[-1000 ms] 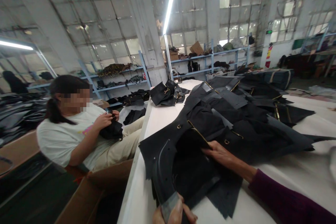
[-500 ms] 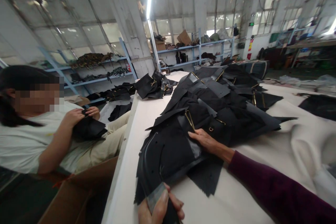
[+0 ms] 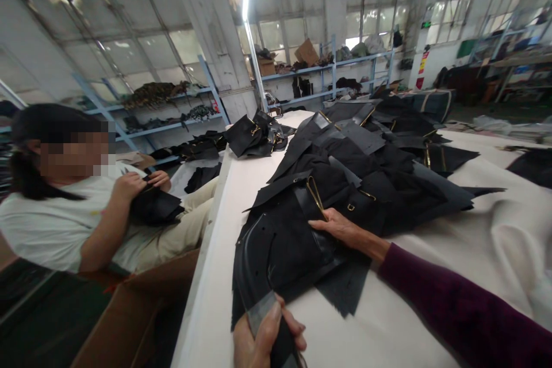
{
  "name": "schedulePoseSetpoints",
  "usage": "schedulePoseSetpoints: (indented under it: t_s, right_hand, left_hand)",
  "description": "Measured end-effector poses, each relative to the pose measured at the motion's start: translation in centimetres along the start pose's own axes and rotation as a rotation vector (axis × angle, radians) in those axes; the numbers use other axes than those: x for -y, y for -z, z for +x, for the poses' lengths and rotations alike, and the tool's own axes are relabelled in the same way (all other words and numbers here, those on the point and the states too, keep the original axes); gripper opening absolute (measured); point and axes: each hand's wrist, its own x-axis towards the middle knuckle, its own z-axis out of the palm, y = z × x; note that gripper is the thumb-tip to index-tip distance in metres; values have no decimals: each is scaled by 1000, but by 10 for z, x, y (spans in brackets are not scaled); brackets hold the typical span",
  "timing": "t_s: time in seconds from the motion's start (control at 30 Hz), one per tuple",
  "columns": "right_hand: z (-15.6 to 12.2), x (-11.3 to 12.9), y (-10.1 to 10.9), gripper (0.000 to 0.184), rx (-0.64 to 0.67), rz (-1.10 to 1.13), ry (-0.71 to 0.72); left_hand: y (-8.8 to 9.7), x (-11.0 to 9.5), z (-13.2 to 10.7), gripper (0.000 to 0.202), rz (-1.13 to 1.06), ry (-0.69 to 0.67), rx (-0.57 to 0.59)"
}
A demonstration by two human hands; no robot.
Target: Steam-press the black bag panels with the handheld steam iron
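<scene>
The person's right hand (image 3: 345, 229) is lying flat on a big pile of black cloth pieces (image 3: 276, 253), and its fingers are a little spread, not gripping anything. This pile is sitting in the middle of a long white table (image 3: 470, 230). The purple sleeve (image 3: 457, 305) is coming in over the table from the right side. The left hand (image 3: 261, 339) is closing at the near edge of the pile, by the table's side, and it is clamping a black piece (image 3: 280, 339) together with a flat grey strip (image 3: 261, 311). The two hands are apart, with black cloth between them. Small gold clips (image 3: 315, 195) are showing on the pile, just beside the right hand. A smaller black pile (image 3: 252, 137) is lying at the far end of the table. To the left of the table, a co-worker (image 3: 56, 224) is sitting and holding a black cloth (image 3: 155, 207) with both hands. A cardboard box (image 3: 129, 316) is standing beside the table, and blue metal shelves (image 3: 332, 72) are standing beyond it.
</scene>
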Motion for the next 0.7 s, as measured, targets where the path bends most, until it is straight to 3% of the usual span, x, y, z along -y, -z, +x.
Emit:
schedulePoseSetpoints:
  t_s: [0.27,0.5,0.6,0.7]
  right_hand:
    - [-2,7,-2,27,-36,-164,65]
    - [-4,6,8,16,84,-374,111]
    - [-2,2,5,16,-2,-431,148]
    - [0,2,-4,18,-198,-450,201]
  left_hand:
    - [1,1,0,36,4,4,12]
    - [0,1,1,33,61,29,67]
    - [-2,3,1,32,92,30,106]
    - [-3,5,0,32,104,20,142]
